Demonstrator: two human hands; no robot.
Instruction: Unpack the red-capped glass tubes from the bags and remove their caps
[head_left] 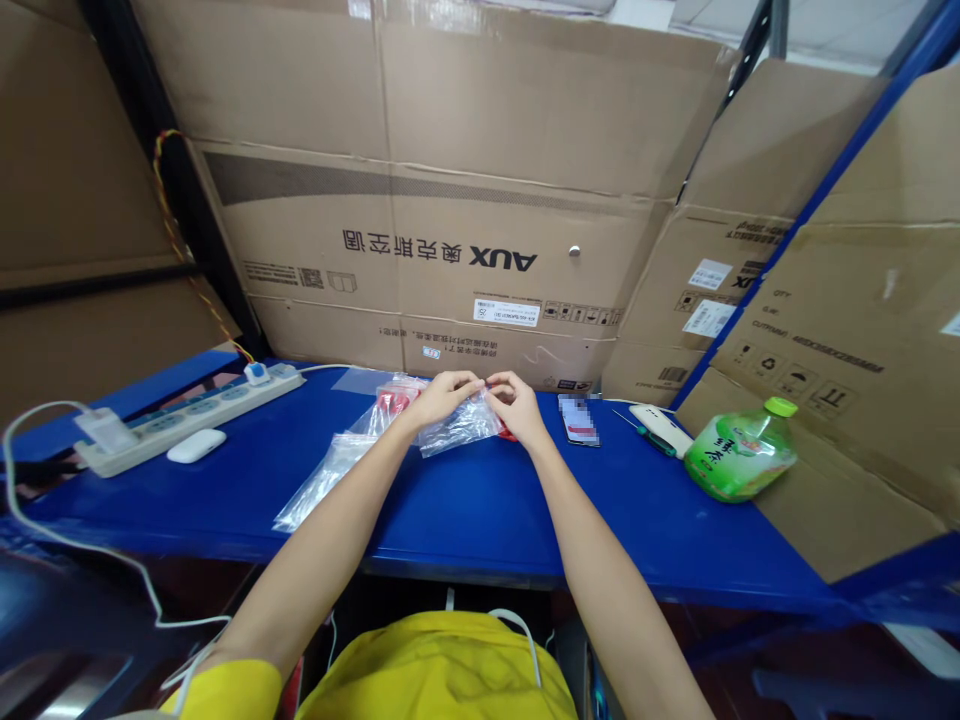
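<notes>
A: Biggest first. What's at the back?
B: Cardboard boxes (450,230), stood on edge behind & to the right of the bench. The AUX print reads upside down, so the big one's inverted. Looks like they just wall off the spot.
A: Bench?
B: Blue shelf top (465,520), running left to right in front of the person. The stuff lies along its back half, and the forearms cross the front.
A: Next sizes down?
B: Power strip (195,415) far left w/ a plug in it, white cable looping off the edge, parked out of the hands' way. Green tea bottle (739,455) on the right, on its side against the cardboard, which prob. stops it rolling.
A: Hands?
B: Left hand (442,395) & right hand (521,405) meet mid-bench, near the back. Both pinch the top edge of a small clear bag (461,428), thumb & fingertips closed on it, one hand each side. The rest of the bag lies on the shelf top. I'd say the two-sided pinch keeps the edge taut.
A: Anything in it?
B: Can't tell, too small. A red bit (508,434) shows just under the right hand.
A: Rest?
B: Loose clear bags (322,480) just left of the left hand, within reach. Phone (578,420) flat, just right of the right hand. White earbud case (196,445) beside the strip. Thin screwdriver (643,432) between phone & bottle.
</notes>
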